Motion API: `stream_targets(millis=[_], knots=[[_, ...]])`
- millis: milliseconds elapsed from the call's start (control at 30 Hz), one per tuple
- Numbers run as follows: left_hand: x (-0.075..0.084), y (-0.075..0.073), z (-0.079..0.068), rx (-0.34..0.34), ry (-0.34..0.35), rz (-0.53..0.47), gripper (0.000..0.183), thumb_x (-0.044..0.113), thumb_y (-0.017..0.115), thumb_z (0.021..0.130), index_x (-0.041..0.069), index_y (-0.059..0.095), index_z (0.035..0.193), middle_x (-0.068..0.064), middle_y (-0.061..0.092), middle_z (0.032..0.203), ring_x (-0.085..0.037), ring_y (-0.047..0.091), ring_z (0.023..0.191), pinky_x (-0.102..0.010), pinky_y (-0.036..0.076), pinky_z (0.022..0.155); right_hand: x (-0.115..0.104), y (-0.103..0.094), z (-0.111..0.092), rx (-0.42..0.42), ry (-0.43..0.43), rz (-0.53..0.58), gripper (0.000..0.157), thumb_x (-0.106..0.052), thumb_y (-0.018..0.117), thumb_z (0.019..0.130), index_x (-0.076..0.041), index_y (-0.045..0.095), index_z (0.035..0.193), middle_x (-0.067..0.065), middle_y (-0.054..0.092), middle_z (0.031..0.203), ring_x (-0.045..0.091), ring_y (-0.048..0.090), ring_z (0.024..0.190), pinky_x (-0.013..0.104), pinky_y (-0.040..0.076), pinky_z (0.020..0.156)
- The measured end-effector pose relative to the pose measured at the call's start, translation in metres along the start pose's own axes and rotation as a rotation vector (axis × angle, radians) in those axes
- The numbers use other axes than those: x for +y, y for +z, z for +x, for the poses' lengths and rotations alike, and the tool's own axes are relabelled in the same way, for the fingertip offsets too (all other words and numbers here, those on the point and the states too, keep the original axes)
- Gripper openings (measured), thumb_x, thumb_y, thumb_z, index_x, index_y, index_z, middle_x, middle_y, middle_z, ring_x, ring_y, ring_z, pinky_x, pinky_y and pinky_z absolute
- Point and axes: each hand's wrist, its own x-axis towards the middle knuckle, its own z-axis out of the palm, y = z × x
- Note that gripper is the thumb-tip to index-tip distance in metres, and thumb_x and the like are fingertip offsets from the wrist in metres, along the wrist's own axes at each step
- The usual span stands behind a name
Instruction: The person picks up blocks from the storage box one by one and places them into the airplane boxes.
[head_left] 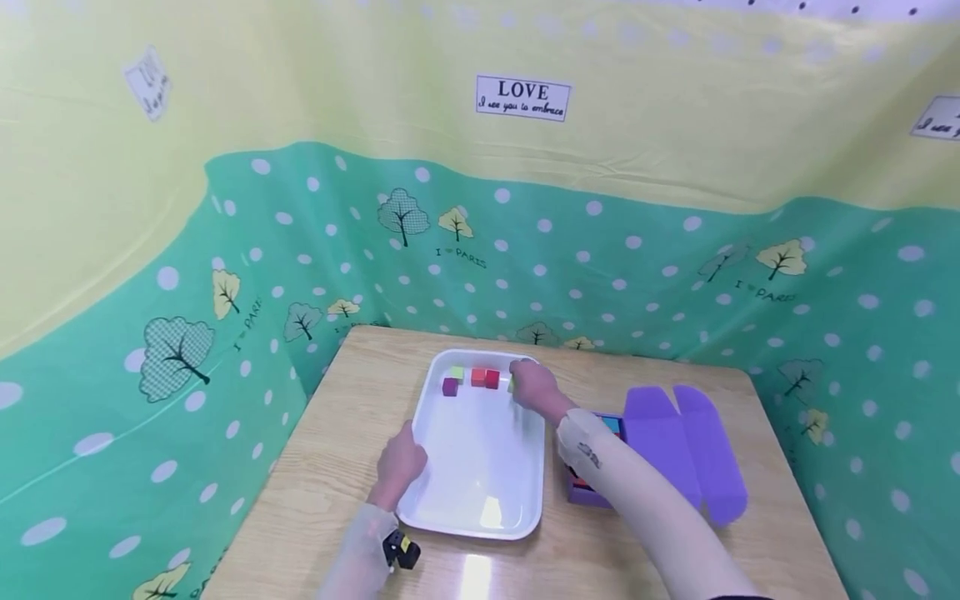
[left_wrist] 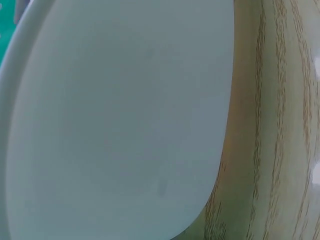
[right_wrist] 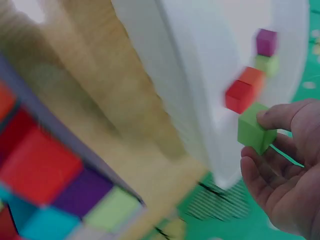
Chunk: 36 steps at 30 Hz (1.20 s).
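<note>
A white tray (head_left: 480, 467) lies on the table, and my left hand (head_left: 401, 460) grips its left rim. The left wrist view shows mostly the tray's outer wall (left_wrist: 125, 120), with the fingers out of clear sight. Over the tray's far right corner, my right hand (head_left: 534, 385) pinches a light green cube (right_wrist: 255, 129) between thumb and fingers. Near the far end inside the tray are a purple cube (head_left: 450, 387), another light green cube (head_left: 457, 374), an orange cube (head_left: 478, 377) and a red cube (head_left: 492, 379). The orange and red ones touch.
Right of the tray stands a purple box (head_left: 588, 497) with its lid (head_left: 667, 446) folded open, partly hidden by my right forearm. Several coloured cubes (right_wrist: 42, 162) fill it. A patterned curtain (head_left: 465, 225) hangs behind the wooden table (head_left: 330, 417).
</note>
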Motion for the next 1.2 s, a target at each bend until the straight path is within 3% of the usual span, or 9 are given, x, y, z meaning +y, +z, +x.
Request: stream_targets(millis=[167,333,500,633,800,1000,1200], knots=[[0.000,-0.001,0.000,-0.008,0.010,0.003,0.046,0.008,0.046,0.079,0.004,0.041,0.125,-0.020,0.059,0.092,-0.032,0.057,0.068,-0.042,0.045,0.049,0.004,-0.032,-0.031,0.094,-0.108,0.000,0.036,-0.004,0.063,0.066,-0.011,0.062,0.101,0.000,0.057,0.086,0.014,0.052,0.071,0.027,0.047,0.061],[-0.004,0.001,0.000,-0.019,0.006,0.002,0.045,0.008,0.046,0.079,0.003,0.041,0.124,-0.020,0.059,0.095,-0.032,0.057,0.070,-0.042,0.045,0.050,0.021,-0.050,-0.067,0.129,-0.197,-0.013,0.036,-0.012,0.067,0.067,-0.011,0.061,0.103,0.000,0.059,0.093,0.014,0.054,0.080,0.028,0.048,0.068],[-0.002,-0.003,0.002,-0.014,0.010,-0.011,0.044,0.008,0.046,0.079,0.004,0.042,0.122,-0.020,0.059,0.094,-0.032,0.057,0.069,-0.042,0.045,0.050,0.042,-0.062,-0.098,0.143,-0.175,0.007,0.036,-0.021,0.072,0.068,-0.011,0.060,0.101,-0.003,0.056,0.085,0.010,0.051,0.071,0.026,0.046,0.061],[-0.001,-0.003,0.000,-0.026,0.018,-0.019,0.045,0.008,0.046,0.078,0.003,0.041,0.123,-0.021,0.058,0.098,-0.033,0.057,0.073,-0.044,0.046,0.055,0.065,-0.058,-0.116,0.120,-0.125,0.023,0.034,-0.024,0.073,0.068,-0.011,0.061,0.097,-0.005,0.055,0.082,0.008,0.048,0.068,0.025,0.045,0.060],[-0.003,0.000,-0.004,-0.054,0.010,-0.018,0.048,0.007,0.046,0.079,0.002,0.039,0.125,-0.023,0.057,0.102,-0.035,0.057,0.077,-0.045,0.046,0.057,0.087,-0.049,-0.134,0.078,-0.151,0.047,0.031,-0.023,0.073,0.068,-0.011,0.063,0.095,-0.004,0.058,0.083,0.008,0.050,0.070,0.027,0.046,0.063],[-0.004,0.000,-0.003,-0.061,0.006,-0.026,0.051,0.008,0.045,0.080,0.001,0.035,0.129,-0.025,0.056,0.105,-0.036,0.057,0.080,-0.046,0.047,0.060,0.104,-0.036,-0.145,0.054,-0.188,0.055,0.034,-0.024,0.074,0.068,-0.011,0.064,0.097,-0.004,0.057,0.084,0.008,0.048,0.068,0.025,0.045,0.062],[-0.002,0.001,-0.004,-0.046,0.014,-0.018,0.049,0.009,0.045,0.080,0.002,0.037,0.128,-0.023,0.056,0.104,-0.036,0.057,0.080,-0.047,0.047,0.062,0.116,-0.024,-0.155,-0.026,-0.159,0.079,0.033,-0.019,0.073,0.069,-0.013,0.064,0.100,-0.006,0.056,0.084,0.009,0.046,0.069,0.025,0.043,0.061]])
